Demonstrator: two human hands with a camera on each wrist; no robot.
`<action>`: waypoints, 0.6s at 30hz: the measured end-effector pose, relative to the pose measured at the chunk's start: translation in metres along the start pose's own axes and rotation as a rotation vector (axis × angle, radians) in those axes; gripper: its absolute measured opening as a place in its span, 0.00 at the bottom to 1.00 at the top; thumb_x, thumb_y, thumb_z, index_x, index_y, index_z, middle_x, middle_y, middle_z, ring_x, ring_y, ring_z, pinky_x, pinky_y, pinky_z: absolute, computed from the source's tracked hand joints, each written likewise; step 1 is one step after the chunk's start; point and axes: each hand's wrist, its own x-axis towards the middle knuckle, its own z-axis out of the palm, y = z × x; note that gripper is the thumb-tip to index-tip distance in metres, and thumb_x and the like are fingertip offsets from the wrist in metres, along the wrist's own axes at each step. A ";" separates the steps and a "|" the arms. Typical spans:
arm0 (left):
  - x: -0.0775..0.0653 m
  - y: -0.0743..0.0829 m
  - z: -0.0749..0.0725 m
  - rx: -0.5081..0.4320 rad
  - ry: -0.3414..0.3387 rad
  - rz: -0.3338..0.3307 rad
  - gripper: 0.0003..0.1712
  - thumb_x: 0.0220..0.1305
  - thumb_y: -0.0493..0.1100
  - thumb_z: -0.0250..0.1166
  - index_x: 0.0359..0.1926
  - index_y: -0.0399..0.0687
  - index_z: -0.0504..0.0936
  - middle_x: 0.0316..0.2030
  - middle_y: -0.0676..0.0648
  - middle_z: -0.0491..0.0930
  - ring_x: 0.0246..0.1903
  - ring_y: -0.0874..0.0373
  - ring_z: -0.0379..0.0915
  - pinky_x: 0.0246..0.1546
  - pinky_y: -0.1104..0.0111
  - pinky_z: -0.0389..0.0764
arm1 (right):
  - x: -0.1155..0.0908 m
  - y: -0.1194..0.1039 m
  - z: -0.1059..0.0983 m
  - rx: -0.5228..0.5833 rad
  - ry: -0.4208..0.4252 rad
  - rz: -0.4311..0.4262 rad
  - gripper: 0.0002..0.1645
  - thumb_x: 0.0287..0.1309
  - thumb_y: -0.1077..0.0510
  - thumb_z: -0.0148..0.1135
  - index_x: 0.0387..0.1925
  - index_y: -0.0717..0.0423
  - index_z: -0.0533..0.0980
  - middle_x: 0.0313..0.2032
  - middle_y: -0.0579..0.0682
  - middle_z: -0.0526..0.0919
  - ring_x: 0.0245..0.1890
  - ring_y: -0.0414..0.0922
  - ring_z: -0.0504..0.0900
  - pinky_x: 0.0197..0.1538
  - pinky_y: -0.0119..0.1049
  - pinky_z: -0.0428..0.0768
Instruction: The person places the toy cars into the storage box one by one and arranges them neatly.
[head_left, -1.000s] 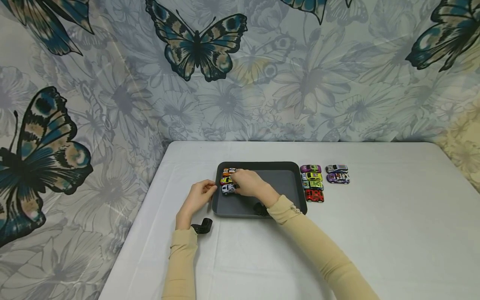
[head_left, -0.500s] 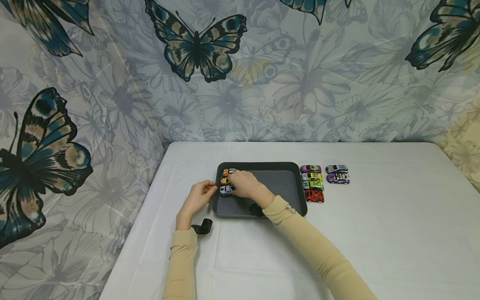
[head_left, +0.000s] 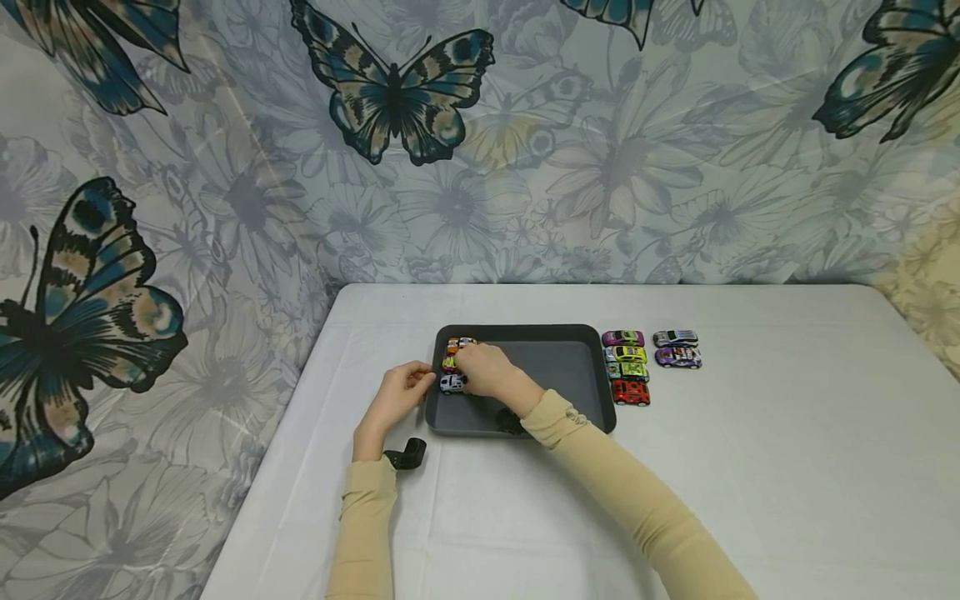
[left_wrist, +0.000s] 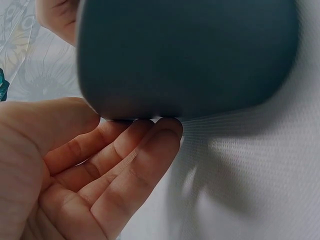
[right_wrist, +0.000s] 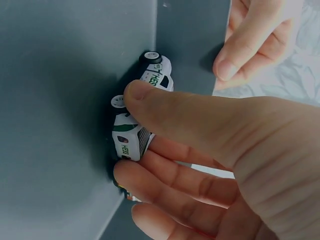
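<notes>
My right hand (head_left: 487, 369) reaches into the dark grey tray (head_left: 555, 392). Its thumb and fingers pinch a white toy car (right_wrist: 132, 132) with green HESS lettering, close to the tray's left wall. Above that car in the head view, a yellow-and-red toy car (head_left: 449, 363) and an orange toy car (head_left: 459, 344) stand in the same column, partly covered by the hand. My left hand (head_left: 397, 400) is beside the tray's left edge. In the left wrist view its loosely bent fingertips (left_wrist: 167, 130) touch the tray's outer wall.
Right of the tray are a purple car (head_left: 622, 337), a yellow car (head_left: 626, 354), a green car (head_left: 627, 371) and a red car (head_left: 630, 392). Farther right sit a silver car (head_left: 675, 337) and a purple-white car (head_left: 678, 357). All stand on the white-covered table (head_left: 750, 483).
My right hand has shifted slightly left with the white toy car, bringing it closer to the tray's left wall. My left hand stays at the tray's edge.
</notes>
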 end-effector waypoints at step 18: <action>0.000 -0.001 0.001 0.006 0.005 -0.005 0.13 0.65 0.38 0.58 0.46 0.32 0.78 0.33 0.43 0.80 0.26 0.58 0.75 0.26 0.69 0.76 | -0.001 0.002 -0.001 0.004 -0.024 0.022 0.15 0.47 0.53 0.72 0.34 0.56 0.79 0.34 0.51 0.79 0.33 0.47 0.80 0.35 0.38 0.80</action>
